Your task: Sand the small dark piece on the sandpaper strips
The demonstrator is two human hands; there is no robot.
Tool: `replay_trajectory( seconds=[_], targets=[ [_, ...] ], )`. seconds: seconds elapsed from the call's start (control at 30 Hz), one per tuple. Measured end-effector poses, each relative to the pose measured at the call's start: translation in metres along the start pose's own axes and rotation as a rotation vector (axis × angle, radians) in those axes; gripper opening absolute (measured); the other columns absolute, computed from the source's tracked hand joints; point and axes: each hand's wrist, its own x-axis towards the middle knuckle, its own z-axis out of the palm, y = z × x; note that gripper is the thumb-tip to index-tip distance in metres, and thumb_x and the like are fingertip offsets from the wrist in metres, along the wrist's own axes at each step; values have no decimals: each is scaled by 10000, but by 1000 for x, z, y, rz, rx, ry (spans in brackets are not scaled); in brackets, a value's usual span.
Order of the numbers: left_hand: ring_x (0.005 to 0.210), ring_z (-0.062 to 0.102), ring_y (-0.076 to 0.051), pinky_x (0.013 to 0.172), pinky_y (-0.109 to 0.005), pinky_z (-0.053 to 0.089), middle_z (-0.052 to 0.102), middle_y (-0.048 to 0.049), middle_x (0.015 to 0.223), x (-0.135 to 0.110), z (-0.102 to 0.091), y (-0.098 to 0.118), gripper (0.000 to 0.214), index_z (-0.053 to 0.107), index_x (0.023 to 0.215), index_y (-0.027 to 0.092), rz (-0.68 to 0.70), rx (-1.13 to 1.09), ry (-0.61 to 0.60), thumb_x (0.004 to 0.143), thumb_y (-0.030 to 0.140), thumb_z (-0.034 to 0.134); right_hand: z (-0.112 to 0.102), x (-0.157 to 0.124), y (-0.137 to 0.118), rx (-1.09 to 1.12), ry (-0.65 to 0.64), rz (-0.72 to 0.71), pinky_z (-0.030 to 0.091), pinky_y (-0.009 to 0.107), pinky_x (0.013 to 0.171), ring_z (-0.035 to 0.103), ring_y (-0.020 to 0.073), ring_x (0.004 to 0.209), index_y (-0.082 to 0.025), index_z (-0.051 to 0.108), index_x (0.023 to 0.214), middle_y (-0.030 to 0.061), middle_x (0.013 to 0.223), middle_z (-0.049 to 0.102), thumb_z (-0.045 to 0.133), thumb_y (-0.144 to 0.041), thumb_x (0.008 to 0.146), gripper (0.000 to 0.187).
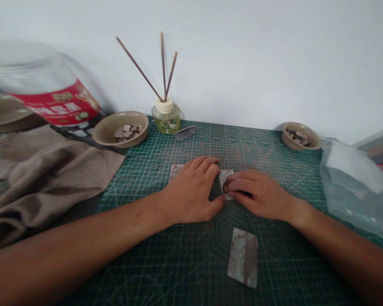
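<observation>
Mottled paper sheet lay at the middle of the green cutting mat — left hand and right hand pressed together over it, any firm grip hidden — with a second sheet lying untouched nearby.

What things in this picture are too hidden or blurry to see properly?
In the head view:
The mottled sheet: its middle is hidden by the left hand and right hand.
The clear jar: cut off by the left edge.
Its red label: writing too blurred to read.
The small pieces in the bowl: too small to name.
The plastic bag: cut off by the right edge.
</observation>
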Motion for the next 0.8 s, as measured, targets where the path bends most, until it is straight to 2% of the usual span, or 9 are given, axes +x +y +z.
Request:
replay_trajectory(
  seconds=[0.2, 0.37, 0.53, 0.67, 0.73, 0.8],
  targets=[
    [1401, 398, -340, 1156, -511, 351, 470, -169, 1473, -1, 1, 1, 483, 545, 1193, 144, -23, 11, 5, 824, 449, 618, -2, 4, 9, -125, 34, 111, 528, 425, 916, 665, 237, 1027, -184, 661, 1019, 73, 1125, 712, 553, -181, 973, 118],
    [1401, 393, -345, 1160, -511, 344, 460, -179, 1480, 0, 2, 0, 489, 552, 1169, 140, -22, 15, 12, 811, 464, 630, -1, -1, 7, -76, -14, 25, 526, 396, 912, 664, 215, 1050, -211, 660, 1039, 53, 1143, 715, 551, -170, 970, 135],
    [1401, 389, -354, 1159, -521, 339, 457, -182, 1479, 0, 2, -1, 486, 555, 1171, 141, -20, 28, 12, 815, 464, 623, 0, 4, 8, -133, 49, 120, 522, 431, 917, 660, 240, 1021, -202, 664, 1029, 73, 1120, 715, 558, -204, 975, 119],
    [1393, 400, -348, 1157, -514, 344, 464, -167, 1473, 0, 1, -2, 474, 555, 1167, 151, -4, 21, 9, 824, 473, 613, -1, 4, 4, -48, 0, 59, 527, 392, 901, 663, 211, 1025, -211, 659, 1019, 54, 1109, 720, 548, -173, 971, 126],
    [1387, 403, -349, 1151, -513, 351, 469, -167, 1467, 0, 2, -2, 464, 556, 1154, 151, 1, 22, 13, 822, 470, 612, 0, 3, 2, -70, -11, 41, 521, 400, 895, 662, 216, 1021, -211, 658, 1036, 57, 1131, 718, 537, -187, 982, 135],
    [1384, 404, -353, 1147, -513, 357, 469, -172, 1464, 0, 2, -2, 467, 555, 1149, 147, 2, 27, 18, 818, 472, 615, -1, 3, 3, -147, 10, 84, 511, 423, 886, 659, 235, 1000, -205, 660, 1047, 69, 1139, 715, 538, -213, 988, 136]
  ],
)
